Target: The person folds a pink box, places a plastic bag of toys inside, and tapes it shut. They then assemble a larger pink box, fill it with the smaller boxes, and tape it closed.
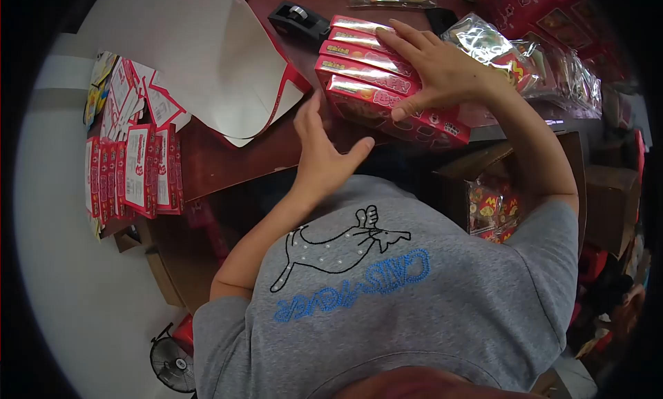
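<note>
Several glossy pink-red boxes [383, 99] stand pressed together in a row on the table, narrow sides up. My right hand [442, 67] spans their right part, with the thumb against the nearest box and the fingers reaching over the farther ones. To the left of the row, my left hand [321, 150] is held up with thumb and fingers apart and nothing in it. A black tape dispenser [297, 19] stands beside the far left end of the boxes.
A large white sheet [200, 54] with a red edge lies left on the dark red table [228, 157]. Pink boxes and cards [135, 164] are piled farther left. Clear plastic packets [490, 47] lie right, above an open carton [494, 199] of packets. A fan [173, 361] stands lower left.
</note>
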Demonstrator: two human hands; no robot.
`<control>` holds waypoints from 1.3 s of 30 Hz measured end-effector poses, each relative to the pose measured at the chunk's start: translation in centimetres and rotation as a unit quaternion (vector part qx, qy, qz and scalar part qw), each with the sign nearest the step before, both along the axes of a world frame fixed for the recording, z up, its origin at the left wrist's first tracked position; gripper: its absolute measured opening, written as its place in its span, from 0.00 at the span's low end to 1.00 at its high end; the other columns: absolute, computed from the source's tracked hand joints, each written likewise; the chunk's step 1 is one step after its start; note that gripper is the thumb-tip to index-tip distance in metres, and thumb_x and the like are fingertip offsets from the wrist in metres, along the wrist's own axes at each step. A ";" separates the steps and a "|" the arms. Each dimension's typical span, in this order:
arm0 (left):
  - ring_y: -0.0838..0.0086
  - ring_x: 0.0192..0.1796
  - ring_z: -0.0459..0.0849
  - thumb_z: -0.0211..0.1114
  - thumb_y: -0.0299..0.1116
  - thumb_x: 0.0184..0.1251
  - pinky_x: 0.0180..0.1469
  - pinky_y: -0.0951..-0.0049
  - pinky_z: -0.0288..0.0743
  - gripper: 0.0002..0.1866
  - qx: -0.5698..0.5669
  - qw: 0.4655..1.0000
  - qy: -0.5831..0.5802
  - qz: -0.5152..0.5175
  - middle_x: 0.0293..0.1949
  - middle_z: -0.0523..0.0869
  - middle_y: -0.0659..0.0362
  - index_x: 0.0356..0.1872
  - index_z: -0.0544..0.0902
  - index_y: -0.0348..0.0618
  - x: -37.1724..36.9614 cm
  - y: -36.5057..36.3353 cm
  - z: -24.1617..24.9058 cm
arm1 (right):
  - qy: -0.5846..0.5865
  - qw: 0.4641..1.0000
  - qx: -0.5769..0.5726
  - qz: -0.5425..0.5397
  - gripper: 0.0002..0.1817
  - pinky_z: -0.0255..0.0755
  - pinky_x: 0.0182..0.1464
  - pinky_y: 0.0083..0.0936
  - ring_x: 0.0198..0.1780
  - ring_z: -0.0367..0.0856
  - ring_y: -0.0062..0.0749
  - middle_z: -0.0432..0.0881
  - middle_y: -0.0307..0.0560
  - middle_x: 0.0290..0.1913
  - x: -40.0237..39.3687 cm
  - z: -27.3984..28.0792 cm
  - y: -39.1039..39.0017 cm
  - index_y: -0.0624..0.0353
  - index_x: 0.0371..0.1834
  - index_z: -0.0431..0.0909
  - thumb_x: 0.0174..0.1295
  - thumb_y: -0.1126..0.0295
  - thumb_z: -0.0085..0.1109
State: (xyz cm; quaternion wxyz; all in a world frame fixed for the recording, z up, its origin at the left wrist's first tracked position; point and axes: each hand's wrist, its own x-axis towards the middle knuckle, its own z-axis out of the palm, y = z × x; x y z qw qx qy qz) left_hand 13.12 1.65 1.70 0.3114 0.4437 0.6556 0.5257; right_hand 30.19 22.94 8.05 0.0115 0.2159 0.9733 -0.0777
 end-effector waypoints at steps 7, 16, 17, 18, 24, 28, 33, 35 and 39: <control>0.66 0.71 0.72 0.77 0.46 0.56 0.73 0.51 0.51 0.32 0.248 0.774 0.583 -0.002 0.69 0.77 0.62 0.64 0.80 0.56 -1.5 3.2 -0.6 | 0.049 0.994 0.086 0.043 0.70 0.57 0.75 0.56 0.78 0.57 0.63 0.51 0.63 0.82 0.6 -1.3 -0.4 0.47 0.85 0.47 0.42 0.19 0.63; 0.71 0.69 0.77 0.71 0.36 0.64 0.72 0.49 0.49 0.21 0.191 0.822 0.536 -0.011 0.65 0.82 0.63 0.58 0.81 0.53 -2.0 3.5 -1.0 | -0.047 0.998 0.024 -0.031 0.75 0.61 0.71 0.62 0.76 0.60 0.67 0.55 0.71 0.79 -2.6 1.1 -2.2 0.59 0.82 0.49 0.35 0.23 0.72; 0.68 0.70 0.77 0.71 0.35 0.65 0.73 0.48 0.49 0.21 0.198 0.828 0.524 -0.029 0.66 0.81 0.60 0.59 0.80 0.52 -2.4 3.5 -0.7 | -0.072 0.996 -0.002 -0.055 0.75 0.63 0.69 0.61 0.75 0.62 0.69 0.55 0.71 0.79 -3.2 2.1 -2.1 0.59 0.82 0.49 0.34 0.24 0.72; 0.64 0.71 0.76 0.73 0.37 0.64 0.74 0.48 0.48 0.22 0.208 0.839 0.502 -0.021 0.67 0.80 0.58 0.59 0.80 0.52 -2.2 3.5 0.3 | -0.061 0.996 0.000 -0.068 0.74 0.66 0.67 0.59 0.73 0.63 0.70 0.56 0.70 0.79 -3.4 1.9 -2.2 0.59 0.82 0.49 0.35 0.27 0.73; 0.45 0.62 0.79 0.74 0.35 0.65 0.66 0.49 0.73 0.28 0.244 0.809 0.484 0.227 0.60 0.81 0.41 0.61 0.76 0.32 -11.8 1.9 6.4 | -0.077 0.992 -0.037 -0.096 0.70 0.53 0.71 0.65 0.78 0.55 0.64 0.54 0.68 0.79 -3.6 2.5 -3.3 0.54 0.84 0.48 0.39 0.34 0.73; 0.47 0.64 0.79 0.70 0.43 0.69 0.67 0.55 0.73 0.32 -0.015 0.846 0.440 0.300 0.62 0.79 0.39 0.64 0.74 0.29 -22.8 1.8 4.5 | -0.050 0.986 -0.006 -0.160 0.71 0.53 0.70 0.63 0.76 0.59 0.61 0.58 0.67 0.76 -4.4 1.5 -4.4 0.52 0.84 0.49 0.35 0.36 0.76; 0.54 0.66 0.78 0.63 0.34 0.71 0.66 0.59 0.72 0.31 -0.002 0.944 0.281 0.175 0.68 0.75 0.42 0.70 0.68 0.28 -31.3 1.8 -0.8 | -0.002 0.992 -0.020 -0.126 0.73 0.60 0.68 0.59 0.71 0.66 0.65 0.66 0.70 0.70 -4.2 1.9 -4.7 0.48 0.84 0.49 0.33 0.30 0.75; 0.63 0.62 0.77 0.60 0.29 0.70 0.60 0.66 0.74 0.31 0.003 0.980 0.094 0.174 0.67 0.76 0.48 0.73 0.65 0.31 -30.8 -0.7 0.4 | -0.001 0.992 -0.014 -0.121 0.73 0.65 0.68 0.50 0.68 0.68 0.67 0.68 0.74 0.68 -3.0 3.3 -3.3 0.56 0.83 0.49 0.36 0.29 0.73; 0.67 0.63 0.81 0.57 0.22 0.69 0.66 0.69 0.72 0.27 0.063 0.992 0.030 0.101 0.66 0.80 0.50 0.70 0.72 0.31 -28.2 -2.7 2.5 | 0.236 0.943 -0.205 -0.113 0.61 0.67 0.70 0.42 0.69 0.70 0.46 0.69 0.62 0.69 -3.4 10.9 -0.2 0.56 0.83 0.49 0.44 0.57 0.74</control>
